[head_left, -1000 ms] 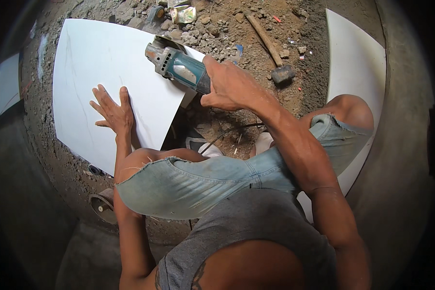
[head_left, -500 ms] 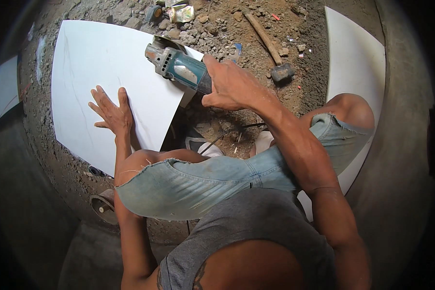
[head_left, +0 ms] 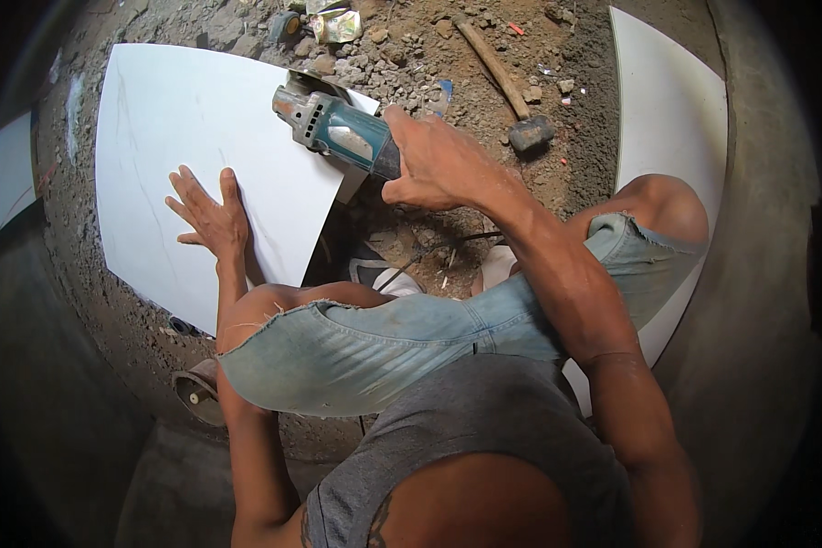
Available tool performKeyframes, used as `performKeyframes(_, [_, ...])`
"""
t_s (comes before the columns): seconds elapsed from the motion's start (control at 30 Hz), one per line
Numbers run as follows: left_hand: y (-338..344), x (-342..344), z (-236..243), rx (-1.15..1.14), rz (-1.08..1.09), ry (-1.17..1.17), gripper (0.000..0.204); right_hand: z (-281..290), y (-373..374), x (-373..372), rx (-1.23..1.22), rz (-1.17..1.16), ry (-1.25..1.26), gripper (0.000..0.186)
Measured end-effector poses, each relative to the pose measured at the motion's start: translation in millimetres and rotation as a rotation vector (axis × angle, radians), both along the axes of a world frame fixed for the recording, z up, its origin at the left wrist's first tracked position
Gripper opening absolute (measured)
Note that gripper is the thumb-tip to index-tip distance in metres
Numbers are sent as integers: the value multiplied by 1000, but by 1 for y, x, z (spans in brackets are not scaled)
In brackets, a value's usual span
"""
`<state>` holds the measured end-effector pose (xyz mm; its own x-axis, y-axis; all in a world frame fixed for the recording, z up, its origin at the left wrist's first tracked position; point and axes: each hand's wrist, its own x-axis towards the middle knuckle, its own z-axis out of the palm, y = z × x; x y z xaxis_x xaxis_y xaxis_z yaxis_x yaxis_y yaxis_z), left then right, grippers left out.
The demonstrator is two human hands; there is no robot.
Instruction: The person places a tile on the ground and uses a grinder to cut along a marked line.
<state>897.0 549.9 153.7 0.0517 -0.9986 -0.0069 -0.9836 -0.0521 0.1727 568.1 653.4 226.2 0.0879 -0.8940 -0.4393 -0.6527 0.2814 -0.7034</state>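
Observation:
My left hand (head_left: 212, 217) lies flat with spread fingers on a large white tile (head_left: 169, 119) that has faint grey veins. In my right hand (head_left: 434, 164) is a teal angle grinder (head_left: 349, 135), gripped round the rear of its body. The grinder's grey metal head (head_left: 301, 108) is over the tile's right part, near its far edge. A guard or disc shows partly behind the head; whether it touches the tile I cannot tell. Under the tile's right edge, a further pale piece (head_left: 353, 183) sticks out. My knees are bent on either side.
A mallet (head_left: 531, 133) with a wooden handle lies on the rubble beyond my right hand. Another white tile (head_left: 671, 119) is at the right by the wall. Crumpled packaging (head_left: 336, 27) lies at the far side, and a round container (head_left: 197, 395) stands near my left elbow.
The view has shifted very slightly. My left hand stays on the tile, and the grinder keeps almost the same place over it.

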Motion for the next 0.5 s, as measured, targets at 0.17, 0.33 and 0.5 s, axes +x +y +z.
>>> performKeyframes(0.17, [-1,0,0,-3,-5,11,97,0,2,-2,16,0,-4,58])
performKeyframes(0.33, [-1,0,-1,-3,-7,7,98,0,4,-2,-2,-6,7,59])
performKeyframes(0.5, [0,2,-2,-4,-10,9,99,7,2,-1,14,0,-8,56])
